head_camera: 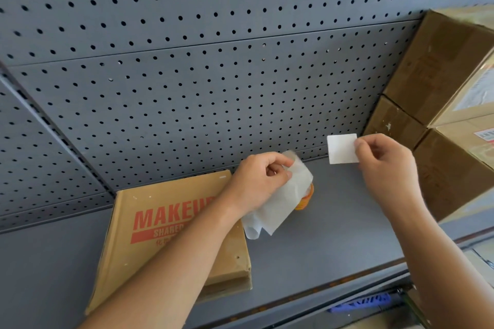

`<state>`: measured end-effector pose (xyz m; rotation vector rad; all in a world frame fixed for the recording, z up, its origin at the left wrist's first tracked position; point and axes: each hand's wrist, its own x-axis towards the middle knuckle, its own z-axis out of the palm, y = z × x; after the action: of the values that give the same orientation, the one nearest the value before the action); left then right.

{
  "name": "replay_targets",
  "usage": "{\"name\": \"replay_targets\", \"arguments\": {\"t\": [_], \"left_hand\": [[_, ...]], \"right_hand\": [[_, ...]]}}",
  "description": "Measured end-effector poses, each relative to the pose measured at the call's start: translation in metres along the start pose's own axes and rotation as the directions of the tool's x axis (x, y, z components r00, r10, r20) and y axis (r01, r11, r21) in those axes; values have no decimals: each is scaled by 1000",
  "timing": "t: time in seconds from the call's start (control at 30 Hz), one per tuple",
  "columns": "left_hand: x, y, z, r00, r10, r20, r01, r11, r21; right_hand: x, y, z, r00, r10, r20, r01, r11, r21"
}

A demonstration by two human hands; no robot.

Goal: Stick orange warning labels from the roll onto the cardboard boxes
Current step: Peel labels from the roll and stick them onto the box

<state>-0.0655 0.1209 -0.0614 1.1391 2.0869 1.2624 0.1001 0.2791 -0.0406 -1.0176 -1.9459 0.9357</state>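
The right hand (385,165) pinched a label (342,149) by its right edge between thumb and forefinger, the other fingers curled below. The label showed as a plain white rectangle facing the camera, held in the air above the shelf (334,227) and touching nothing but the fingers. Its orange face could not be seen from here.

The left hand (256,181) gripped the backing strip (280,203), thumb and fingers closed on its upper end. The strip was pale and translucent, and it trailed down and left from the hand, with its loose end hanging over the right edge of the flat box (160,224). Just under the strip, a sliver of the orange roll (307,197) showed at the hand's right side; whether it rested on the shelf or hung from the strip could not be told.

The two hands were near each other but apart, the label up and to the right of the strip.

The flat box lay on the grey shelf at the left, printed in red with "MAKEU" and "SHARED", the left forearm crossing over it. At the right, near the right hand, stood a stack of boxes (451,176), brown, with a large one (438,67) on top and white printed slips on their right-hand faces. Behind everything rose a grey pegboard (187,75).
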Motion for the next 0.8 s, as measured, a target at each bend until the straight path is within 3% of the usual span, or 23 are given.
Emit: {"name": "replay_targets", "arguments": {"t": [0.17,0.33,0.43,0.6,0.7,0.8], "left_hand": [[-5,12,-3,997,53,-62,-53,999,-1],[-27,40,-10,974,93,-209,-90,996,23],[-44,50,-18,988,-4,-157,-24,984,-179],[-76,56,-38,989,-134,-66,79,844,-531],[-92,51,-54,981,-184,-60,106,771,-628],[-110,36,-70,961,-241,-132,113,785,-609]], "right_hand": [[-9,-12,-6,996,-69,-57,71,997,20],[-31,-37,4,945,-303,-123,297,953,-65],[-47,-52,15,881,-449,-147,434,892,-124],[-78,-73,39,777,-623,-95,613,782,-115],[-93,-80,57,721,-693,4,689,716,-112],[-106,-86,74,674,-726,135,734,679,-9]]}}
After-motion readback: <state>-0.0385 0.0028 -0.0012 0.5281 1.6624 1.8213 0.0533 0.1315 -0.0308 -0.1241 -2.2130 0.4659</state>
